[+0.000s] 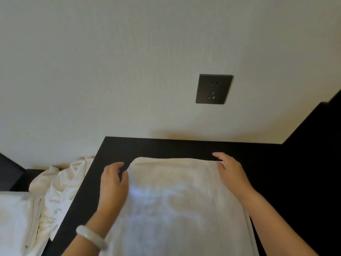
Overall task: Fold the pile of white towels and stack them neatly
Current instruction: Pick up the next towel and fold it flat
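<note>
Left hand (114,180): at the far-left corner of the towel (175,200), fingers loosely curled, gripping nothing I can see. Right hand (230,170): over the far-right corner, fingers mostly straight; can't tell if the thumb pinches. Towel lies flat on the dark table (184,146). I'd square both far corners, smooth outward, then fold edge to edge. Near end is cut off and the layer count is unclear. The pile (60,182) on the left is only partly in view.
</note>
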